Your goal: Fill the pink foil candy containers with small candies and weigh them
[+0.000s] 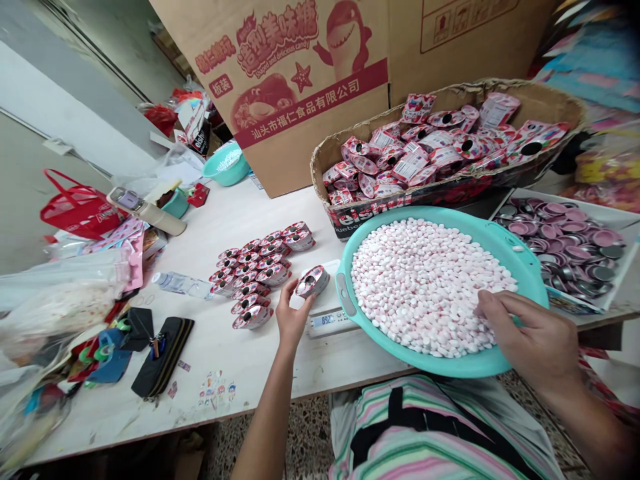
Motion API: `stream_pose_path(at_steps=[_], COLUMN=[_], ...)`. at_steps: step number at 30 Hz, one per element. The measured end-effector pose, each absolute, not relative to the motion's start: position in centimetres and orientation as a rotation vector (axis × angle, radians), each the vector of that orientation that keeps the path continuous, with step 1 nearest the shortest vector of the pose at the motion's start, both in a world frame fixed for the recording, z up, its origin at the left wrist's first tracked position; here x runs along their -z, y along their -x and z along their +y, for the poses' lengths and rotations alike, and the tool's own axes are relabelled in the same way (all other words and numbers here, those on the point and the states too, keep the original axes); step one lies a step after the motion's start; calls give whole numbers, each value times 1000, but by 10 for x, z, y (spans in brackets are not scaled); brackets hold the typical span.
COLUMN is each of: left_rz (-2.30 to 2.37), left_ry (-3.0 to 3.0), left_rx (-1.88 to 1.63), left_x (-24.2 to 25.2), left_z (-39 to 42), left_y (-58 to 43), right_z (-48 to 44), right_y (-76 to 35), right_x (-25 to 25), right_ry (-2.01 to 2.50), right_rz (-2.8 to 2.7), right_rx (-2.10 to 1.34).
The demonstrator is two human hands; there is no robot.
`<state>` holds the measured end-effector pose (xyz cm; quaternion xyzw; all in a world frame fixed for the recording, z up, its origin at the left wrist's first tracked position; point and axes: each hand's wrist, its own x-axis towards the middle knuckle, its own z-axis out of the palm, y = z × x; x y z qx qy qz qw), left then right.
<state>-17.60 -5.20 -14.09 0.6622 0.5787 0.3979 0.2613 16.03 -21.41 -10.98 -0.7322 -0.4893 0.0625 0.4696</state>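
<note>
White table [200, 347] under a teal basin [443, 363] heaped with pink-and-white candies [425, 287], beside a small digital scale [327, 322]. Hands well apart: right hand [530, 333] at the basin's edge, fingertips [493, 303] among the candies; left hand [295, 313] touching a foil candy cup [313, 281] above the scale. Candies likely light, hard and slippery, best scooped; cup light and stiff, best pinched by the rim.

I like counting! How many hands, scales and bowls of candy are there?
Hands: 2 (left hand, right hand)
Scales: 1 (scale)
Bowls of candy: 2 (big bowl, small bowl)
Total: 5
</note>
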Motion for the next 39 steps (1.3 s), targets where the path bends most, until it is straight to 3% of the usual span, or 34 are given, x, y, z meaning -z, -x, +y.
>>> stream_pose_path(at_steps=[15, 23, 26, 30, 39], left_rz=[1620, 1305, 1067, 978, 1084], left_ry=[-1795, -2414, -2628, -2745, -2550], left_rx=[-1000, -1418, -1344, -1188, -1201], left_x=[144, 63, 39, 35, 43], left_z=[-49, -50, -43, -30, -31], left_y=[167, 133, 113, 94, 89], right_z=[-215, -214, -214, -215, -213], right_y=[-161, -160, -161, -162, -161], right_x=[109, 106, 108, 109, 108], right_ry=[1804, 1787, 1770, 1743, 1748], right_rz=[-1203, -1214, -1206, -1216, -1222], right_rx=[-163, -194, -185, -176, -182])
